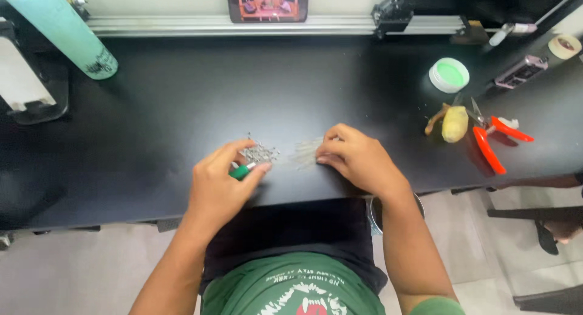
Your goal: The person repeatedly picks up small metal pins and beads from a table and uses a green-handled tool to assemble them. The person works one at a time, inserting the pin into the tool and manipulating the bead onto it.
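At frame centre on the black desk (152, 108), the left hand (218, 184) pinches a light, stiff green-handled tool (242, 171) beside tiny metal pieces (260, 152), easily scattered, while the right hand (358, 160) presses fingertips together on thin clear strips (303, 152)

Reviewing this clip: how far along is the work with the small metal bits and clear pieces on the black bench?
Done: nothing looks finished or set aside. In hand: left hand holds a green-handled tool at the pile of small metal parts; right hand rests on the clear pieces. Left: both piles remain loose.
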